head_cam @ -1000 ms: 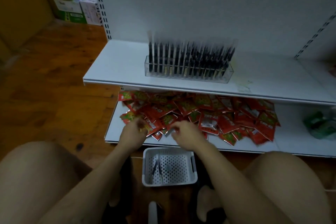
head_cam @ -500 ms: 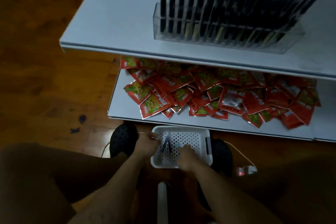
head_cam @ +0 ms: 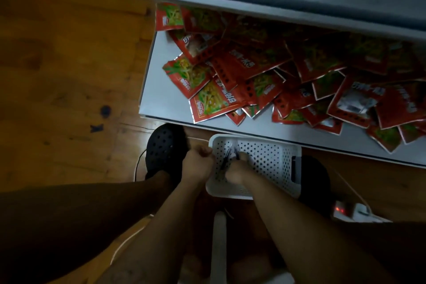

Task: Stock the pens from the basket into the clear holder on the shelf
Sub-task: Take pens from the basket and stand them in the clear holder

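White perforated plastic basket on the wooden floor, between two black perforated clogs, just in front of the white lower shelf. Right hand inside the basket, fingers curled round dark slim pens. Left hand curled at the basket's left rim; whether it holds anything cannot be told. Red foil snack packets heaped on the shelf; white power strip at right.

One basket, one left hand, one right hand, two clogs, pens too blurred to count — twenty-odd packets at one o'clock.
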{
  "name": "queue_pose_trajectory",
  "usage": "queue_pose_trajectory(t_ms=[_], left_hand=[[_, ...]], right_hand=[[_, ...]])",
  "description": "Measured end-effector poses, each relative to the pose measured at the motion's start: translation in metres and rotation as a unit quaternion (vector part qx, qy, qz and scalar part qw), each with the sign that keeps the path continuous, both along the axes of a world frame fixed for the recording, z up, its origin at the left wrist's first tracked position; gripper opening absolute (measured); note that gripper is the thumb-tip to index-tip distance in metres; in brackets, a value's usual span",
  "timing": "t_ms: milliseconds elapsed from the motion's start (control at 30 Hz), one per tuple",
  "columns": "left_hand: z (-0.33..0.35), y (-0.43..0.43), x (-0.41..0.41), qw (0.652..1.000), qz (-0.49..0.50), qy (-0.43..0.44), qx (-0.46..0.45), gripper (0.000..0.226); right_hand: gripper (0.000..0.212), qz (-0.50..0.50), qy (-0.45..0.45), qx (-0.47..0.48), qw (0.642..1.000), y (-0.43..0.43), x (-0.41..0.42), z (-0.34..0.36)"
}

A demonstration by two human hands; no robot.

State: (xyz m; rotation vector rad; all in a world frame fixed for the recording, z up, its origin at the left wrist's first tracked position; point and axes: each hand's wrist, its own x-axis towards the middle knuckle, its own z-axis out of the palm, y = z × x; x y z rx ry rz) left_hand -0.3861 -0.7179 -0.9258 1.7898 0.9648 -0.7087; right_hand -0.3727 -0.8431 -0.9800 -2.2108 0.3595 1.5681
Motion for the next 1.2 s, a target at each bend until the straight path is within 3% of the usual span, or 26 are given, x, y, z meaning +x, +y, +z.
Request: queue_pose_trajectory(t_ms=[133, 167, 267, 367, 533, 700, 833, 967, 1200], left_hand=[[0.018, -0.003, 0.004, 1.000, -0.006, -0.016, -0.001, 0.018], [0.024, -0.003, 0.005, 1.000, -0.006, -0.026, -0.003, 0.017], [0.049, -0.005, 0.009, 0.998, -0.012, -0.062, -0.007, 0.015], [0.086, -0.008, 0.011, 0.993, -0.025, -0.116, -0.021, 0.009], [0.168, -0.012, 0.011, 0.977, -0.050, -0.203, -0.036, 0.013], [0.246, -0.024, 0.017, 0.948, -0.068, -0.310, -0.037, 0.010], [0.294, -0.031, 0.020, 0.928, -0.087, -0.363, -0.014, 0.012], [0.335, -0.031, 0.033, 0.911, -0.090, -0.402, 0.018, 0.012], [0.363, -0.024, 0.079, 0.881, -0.042, -0.461, 0.094, 0.031]], right_hand=[[0.014, -0.132, -0.076, 0.008, 0.988, 0.000, 0.001, 0.011], [0.009, -0.141, -0.096, 0.015, 0.985, -0.003, 0.003, 0.021], [0.023, -0.170, -0.136, 0.053, 0.975, -0.014, 0.004, 0.053], [0.011, -0.184, -0.204, 0.093, 0.957, -0.024, 0.006, 0.093], [0.039, -0.187, -0.268, 0.151, 0.933, -0.034, 0.011, 0.174], [0.074, -0.126, -0.346, 0.209, 0.906, -0.052, 0.021, 0.274], [0.071, -0.030, -0.445, 0.189, 0.875, -0.066, 0.017, 0.347], [0.056, -0.055, -0.572, 0.172, 0.800, -0.083, 0.017, 0.411], [0.051, -0.182, -0.773, 0.153, 0.589, -0.122, 0.050, 0.464]])
